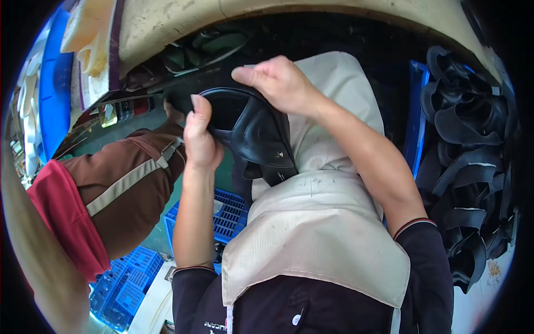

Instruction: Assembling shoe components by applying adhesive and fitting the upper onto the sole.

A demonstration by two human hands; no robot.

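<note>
Both hands hold a black leather shoe upper above my lap. My left hand grips its near left edge, thumb pointing up along the rim of the opening. My right hand pinches the far top edge from above. The upper's opening faces me and its dark inside shows. Under it lies a cream cloth apron that covers my lap and chest.
A seated co-worker's brown sleeve with a pale stripe reaches in at left, over red cloth. Blue plastic crates stand on the floor below. A pile of black shoe uppers fills a blue bin at right. A pale workbench edge curves across the top.
</note>
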